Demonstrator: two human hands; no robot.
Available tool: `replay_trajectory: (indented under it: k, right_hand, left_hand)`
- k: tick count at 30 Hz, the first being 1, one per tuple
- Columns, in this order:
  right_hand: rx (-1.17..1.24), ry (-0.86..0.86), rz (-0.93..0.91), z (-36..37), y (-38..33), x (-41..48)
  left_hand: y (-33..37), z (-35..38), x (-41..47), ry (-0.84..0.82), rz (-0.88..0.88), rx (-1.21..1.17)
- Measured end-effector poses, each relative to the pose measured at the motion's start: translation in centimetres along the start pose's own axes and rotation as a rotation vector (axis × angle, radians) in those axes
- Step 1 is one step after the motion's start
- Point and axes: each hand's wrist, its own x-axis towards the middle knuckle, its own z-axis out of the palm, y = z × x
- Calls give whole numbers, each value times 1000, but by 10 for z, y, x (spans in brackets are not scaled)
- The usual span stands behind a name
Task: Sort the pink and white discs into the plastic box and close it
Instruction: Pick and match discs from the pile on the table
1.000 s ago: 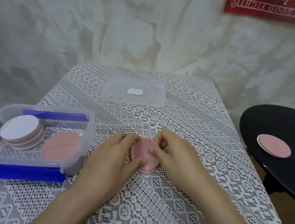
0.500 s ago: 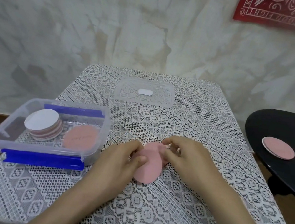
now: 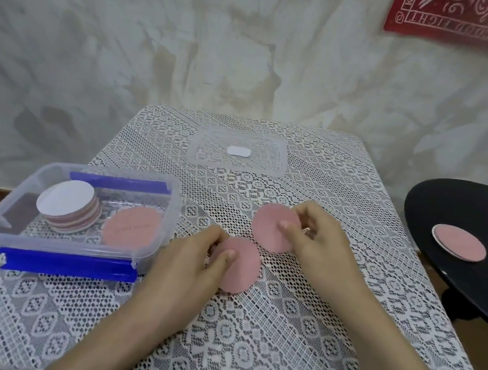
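Far disc point(image 3: 268, 232) now apart from near disc point(image 3: 242, 273), lace tablecloth point(image 3: 274, 345), pale wall point(image 3: 194, 47)

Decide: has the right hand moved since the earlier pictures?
Yes. The right hand has drawn its pink disc slightly toward the clear lid.

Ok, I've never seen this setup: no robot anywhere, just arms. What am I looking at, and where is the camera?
No machine here: a person works with bare hands. All pictures come from one camera worn on the head, looking forward and down, so the arms enter from below. The left hand pinches the nearer pink disc; the right hand pinches the farther pink disc, at a lace-covered table. At left stands the open plastic box, holding a white-topped stack and a loose pink disc. Its clear lid lies near the far edge. Another disc sits on the black side table at right.
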Motion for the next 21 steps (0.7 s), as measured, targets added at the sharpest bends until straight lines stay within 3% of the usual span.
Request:
replay_trajectory:
  k: [3, 7, 11, 14, 17, 21]
  right_hand:
    - [233, -26, 45, -8, -3, -3]
    - [74, -207, 26, -5, -2, -13]
    - [92, -254, 47, 6, -1, -22]
    - [52, -259, 19, 8, -2, -29]
    - [-38, -231, -18, 6, -5, -35]
    - [-359, -165, -151, 2, -14, -43]
  left_hand:
    - [2, 2, 0, 27, 9, -17]
    - [2, 4, -1, 37, 14, -104]
    - [5, 6, -4, -8, 28, -232]
    - [6, 6, -7, -16, 84, -195]
    - [4, 4, -8, 2, 137, -111]
    - [3, 2, -10, 84, 190, 20]
